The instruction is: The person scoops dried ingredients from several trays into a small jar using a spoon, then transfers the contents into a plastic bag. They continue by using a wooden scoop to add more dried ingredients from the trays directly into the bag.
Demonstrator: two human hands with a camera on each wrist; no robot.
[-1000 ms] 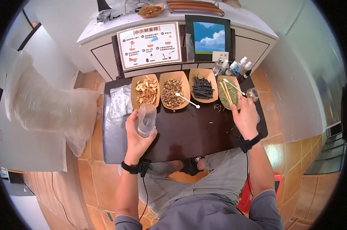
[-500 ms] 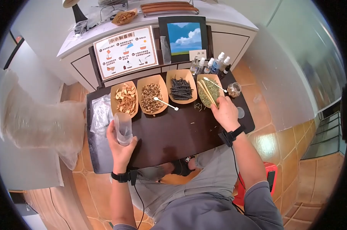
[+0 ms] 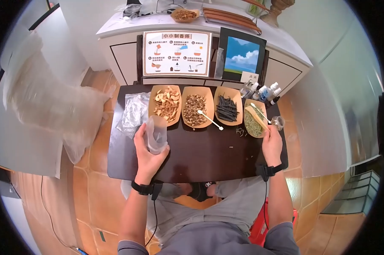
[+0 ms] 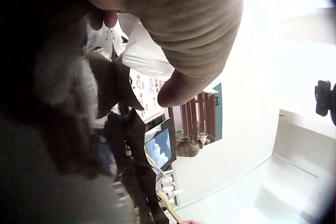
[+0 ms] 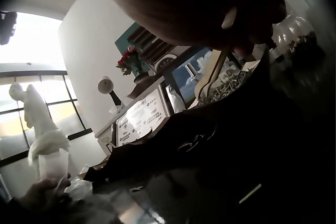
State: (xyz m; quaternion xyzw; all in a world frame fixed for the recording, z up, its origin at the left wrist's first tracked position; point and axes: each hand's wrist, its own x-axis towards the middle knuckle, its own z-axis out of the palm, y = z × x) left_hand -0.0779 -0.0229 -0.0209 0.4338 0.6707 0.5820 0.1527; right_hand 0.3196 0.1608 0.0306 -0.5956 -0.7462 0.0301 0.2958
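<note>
My left hand (image 3: pixel 149 160) grips a clear plastic cup (image 3: pixel 158 137) above the table's left part, fingers on one side and thumb on the other. The cup also shows at the lower left of the right wrist view. At the right, my right hand (image 3: pixel 273 147) pinches the near end of wooden tongs (image 3: pixel 257 114). The tongs lie across a paper tray (image 3: pixel 262 103) of dried green herb (image 3: pixel 253 126), beside a small white spoon (image 3: pixel 260 109). In the right wrist view the tong arms (image 5: pixel 211 71) reach down to the herb. Dark shadow hides much of that hand.
Left of the herb stand trays of black sticks (image 3: pixel 226 108), brown pieces (image 3: pixel 195 106) with a white spoon (image 3: pixel 209 120), and pale dried slices (image 3: pixel 167 103). A plastic bag (image 3: pixel 134 112), small bottles (image 3: pixel 268 92) and a glass jar (image 3: pixel 278 122) sit near the table's edges.
The head view has swung left, then back right. My right hand has drawn nearer to me at the tray's near end, and the tong arms look closer together. The left hand keeps the cup.
</note>
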